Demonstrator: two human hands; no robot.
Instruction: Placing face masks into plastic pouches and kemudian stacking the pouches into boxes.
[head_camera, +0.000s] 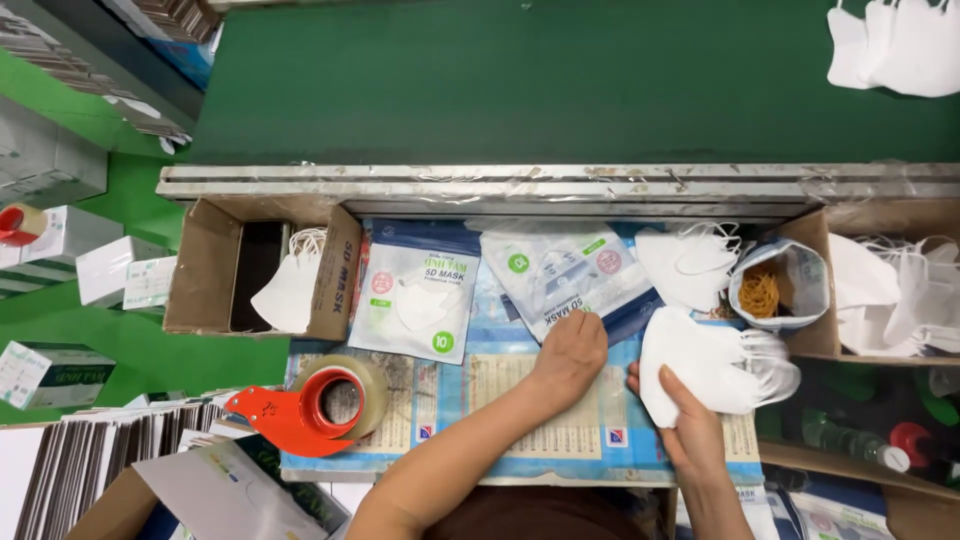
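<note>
My left hand (568, 355) rests palm down on the lower edge of a clear plastic mask pouch (560, 270) that lies on the blue printed worktop (520, 410). The fingers pinch the pouch's edge. My right hand (690, 425) holds a stack of white face masks (705, 362) just right of the pouch, thumb on top. A second, filled mask pouch (420, 295) lies further left. More loose white masks (690, 262) lie behind the stack.
An orange tape dispenser (305, 405) sits at the front left. A cardboard box (205, 265) with masks stands left, another box of masks (900, 290) right. A bag of rubber bands (770, 288) is between. A green conveyor belt (520, 80) runs behind a metal rail.
</note>
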